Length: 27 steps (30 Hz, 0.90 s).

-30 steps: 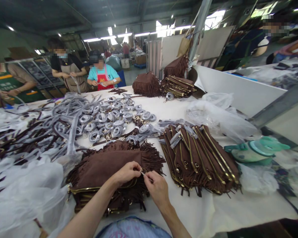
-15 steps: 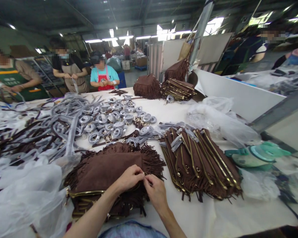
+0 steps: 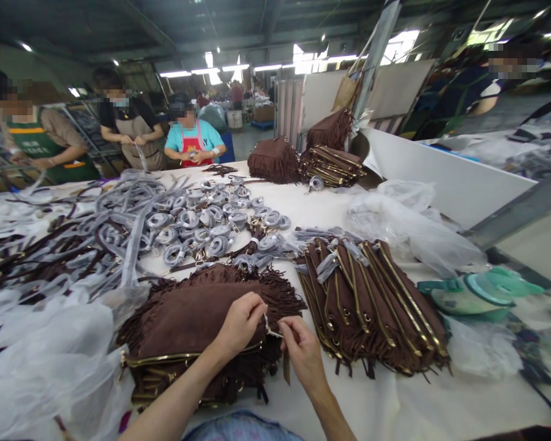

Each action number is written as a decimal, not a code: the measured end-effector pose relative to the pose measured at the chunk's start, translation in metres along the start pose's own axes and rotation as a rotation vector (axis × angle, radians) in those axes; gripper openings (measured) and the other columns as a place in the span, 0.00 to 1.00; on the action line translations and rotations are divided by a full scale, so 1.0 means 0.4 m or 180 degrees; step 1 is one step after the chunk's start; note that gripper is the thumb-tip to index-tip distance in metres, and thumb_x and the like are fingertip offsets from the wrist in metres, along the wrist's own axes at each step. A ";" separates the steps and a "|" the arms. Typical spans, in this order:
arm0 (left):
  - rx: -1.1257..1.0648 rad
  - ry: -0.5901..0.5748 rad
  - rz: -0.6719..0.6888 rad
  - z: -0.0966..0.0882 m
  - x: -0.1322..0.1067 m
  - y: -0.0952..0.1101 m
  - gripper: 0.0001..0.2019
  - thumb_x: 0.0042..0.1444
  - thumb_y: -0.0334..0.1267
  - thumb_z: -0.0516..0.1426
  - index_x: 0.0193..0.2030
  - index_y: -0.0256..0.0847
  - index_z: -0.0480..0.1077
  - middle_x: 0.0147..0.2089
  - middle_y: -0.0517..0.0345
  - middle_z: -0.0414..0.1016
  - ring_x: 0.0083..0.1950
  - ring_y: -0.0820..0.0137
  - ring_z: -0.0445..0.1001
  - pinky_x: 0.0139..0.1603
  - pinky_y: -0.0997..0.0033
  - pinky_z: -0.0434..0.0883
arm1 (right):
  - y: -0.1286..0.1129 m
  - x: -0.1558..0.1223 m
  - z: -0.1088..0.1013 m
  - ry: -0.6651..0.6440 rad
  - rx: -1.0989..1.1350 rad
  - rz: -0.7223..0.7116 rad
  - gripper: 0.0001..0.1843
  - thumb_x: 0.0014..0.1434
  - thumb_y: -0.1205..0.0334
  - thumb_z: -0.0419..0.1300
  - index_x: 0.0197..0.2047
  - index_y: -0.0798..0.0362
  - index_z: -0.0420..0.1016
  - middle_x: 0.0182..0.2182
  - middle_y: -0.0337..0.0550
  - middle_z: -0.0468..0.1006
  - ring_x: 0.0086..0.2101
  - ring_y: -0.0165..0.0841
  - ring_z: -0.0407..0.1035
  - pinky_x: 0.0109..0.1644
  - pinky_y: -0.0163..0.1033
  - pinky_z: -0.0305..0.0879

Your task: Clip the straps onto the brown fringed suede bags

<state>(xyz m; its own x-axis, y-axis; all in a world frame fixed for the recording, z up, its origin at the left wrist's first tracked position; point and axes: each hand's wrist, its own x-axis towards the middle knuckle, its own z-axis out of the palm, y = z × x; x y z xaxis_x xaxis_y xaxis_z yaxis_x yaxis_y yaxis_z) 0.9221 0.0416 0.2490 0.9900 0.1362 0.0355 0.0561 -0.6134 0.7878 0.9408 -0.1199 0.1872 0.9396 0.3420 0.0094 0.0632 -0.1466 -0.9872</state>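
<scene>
A brown fringed bag (image 3: pixel 202 312) with a gold zipper lies on a stack of similar bags at the table's near side. Over its right end, my left hand (image 3: pixel 242 323) is closed in a pinch. My right hand (image 3: pixel 305 352) is also pinched shut, just to the right. Between the fingertips of both hands stretches a thin whitish strand (image 3: pixel 269 326), too small to make out exactly. A narrow brown strip (image 3: pixel 286 367) hangs below my right fingers. Beside the right hand, more brown bags (image 3: pixel 367 300) with gold zippers lie in an overlapping row.
Coiled straps in grey wrap (image 3: pixel 202 220) cover the table's middle and left. Clear plastic (image 3: pixel 64 349) is heaped at the near left. A green-lidded jug (image 3: pixel 475 291) stands right. More fringed bags (image 3: pixel 273 159) sit at the back. Several people work across the table.
My hands have moved apart, the left upward and the right to the right. The whitish strand now shows between them, and the brown strip hangs below the right hand.
</scene>
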 end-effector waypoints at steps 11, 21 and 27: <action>-0.1090 -0.0215 -0.0467 0.028 0.008 -0.023 0.10 0.57 0.42 0.53 0.31 0.38 0.70 0.29 0.60 0.71 0.30 0.71 0.68 0.32 0.73 0.65 | -0.009 0.048 0.007 -0.0174 -0.0046 -0.0357 0.14 0.63 0.55 0.56 0.28 0.51 0.74 0.28 0.40 0.73 0.32 0.34 0.67 0.36 0.36 0.60; -0.0267 -0.0101 -0.0328 0.072 -0.022 -0.055 0.08 0.52 0.35 0.56 0.24 0.38 0.72 0.27 0.58 0.73 0.32 0.70 0.69 0.36 0.72 0.62 | 0.020 0.029 0.025 0.0045 0.0021 -0.0229 0.16 0.62 0.54 0.55 0.26 0.51 0.71 0.28 0.38 0.69 0.32 0.34 0.65 0.38 0.37 0.59; -0.0893 -0.0061 -0.0483 0.071 -0.017 -0.052 0.06 0.47 0.31 0.55 0.22 0.38 0.68 0.25 0.62 0.68 0.30 0.71 0.64 0.34 0.72 0.58 | 0.033 0.033 0.017 0.0051 0.0148 0.0012 0.17 0.60 0.50 0.57 0.26 0.51 0.71 0.27 0.38 0.69 0.32 0.35 0.64 0.38 0.37 0.58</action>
<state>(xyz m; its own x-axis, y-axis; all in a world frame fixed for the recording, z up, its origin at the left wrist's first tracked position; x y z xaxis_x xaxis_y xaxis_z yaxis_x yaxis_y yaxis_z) 0.9178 0.0315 0.2151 0.9755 0.1936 -0.1048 0.1682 -0.3485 0.9221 0.9516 -0.1108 0.1733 0.9452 0.3265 0.0079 0.0444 -0.1045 -0.9935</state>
